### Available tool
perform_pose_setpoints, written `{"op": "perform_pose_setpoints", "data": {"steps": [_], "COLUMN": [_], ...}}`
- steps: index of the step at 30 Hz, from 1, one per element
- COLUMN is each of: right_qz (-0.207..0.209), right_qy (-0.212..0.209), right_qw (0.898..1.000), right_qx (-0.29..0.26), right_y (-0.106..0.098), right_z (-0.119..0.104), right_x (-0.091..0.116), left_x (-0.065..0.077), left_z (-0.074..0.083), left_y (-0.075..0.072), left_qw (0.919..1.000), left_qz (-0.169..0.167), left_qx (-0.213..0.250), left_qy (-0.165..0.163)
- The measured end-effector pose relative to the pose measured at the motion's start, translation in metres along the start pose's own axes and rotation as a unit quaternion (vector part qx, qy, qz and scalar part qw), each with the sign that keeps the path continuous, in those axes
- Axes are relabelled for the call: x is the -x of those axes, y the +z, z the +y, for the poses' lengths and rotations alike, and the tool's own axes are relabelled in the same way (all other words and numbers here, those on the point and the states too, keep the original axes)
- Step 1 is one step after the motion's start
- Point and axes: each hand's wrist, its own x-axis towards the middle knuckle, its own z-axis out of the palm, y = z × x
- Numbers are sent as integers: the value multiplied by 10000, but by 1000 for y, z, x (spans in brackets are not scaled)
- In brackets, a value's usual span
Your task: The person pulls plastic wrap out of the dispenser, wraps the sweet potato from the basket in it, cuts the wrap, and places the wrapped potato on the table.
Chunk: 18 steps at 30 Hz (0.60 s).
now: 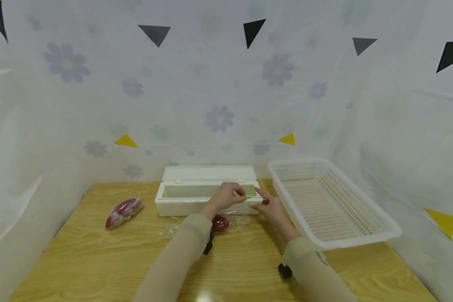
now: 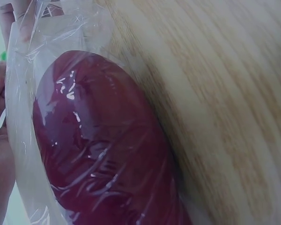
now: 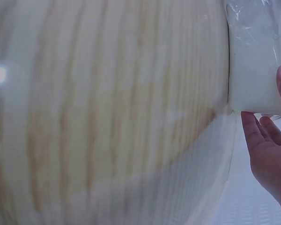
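A long white cling film dispenser box (image 1: 207,208) stands with its lid (image 1: 211,173) raised behind it. My left hand (image 1: 226,197) pinches the small green slide cutter (image 1: 248,196) near the box's right end. My right hand (image 1: 272,209) grips that same end, its thumb on the front face and fingers at the end face (image 3: 267,145). Clear cling film (image 2: 91,28) hangs down the box's front. It spreads over a smooth, purple-red oblong item (image 2: 103,140) on the table, which my left forearm partly covers in the head view. Its exact kind cannot be told.
Another purple-red item (image 1: 123,212), wrapped in film, lies at the left on the wooden table (image 1: 98,260). A white perforated plastic basket (image 1: 334,205) sits close beside my right hand. A patterned curtain (image 1: 211,84) stands behind the table.
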Motion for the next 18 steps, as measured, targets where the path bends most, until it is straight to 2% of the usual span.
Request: {"op": "perform_pose_setpoints", "data": {"steps": [9, 13, 18], "right_qz": [-183, -113, 183], "right_qy": [-75, -66, 29], "right_qw": [9998, 9999, 9998], "right_qx": [18, -34, 15], "right_y": [-2, -1, 4], "right_z": [2, 2, 0], "right_x": [1, 1, 1], "left_x": [1, 0, 0], "left_z": [1, -2, -4], "left_y": [0, 2, 3], "left_qw": [9997, 9995, 9993], "left_qz": [-49, -74, -74], "left_qx": [224, 251, 311], "left_qy": [-101, -148, -196]}}
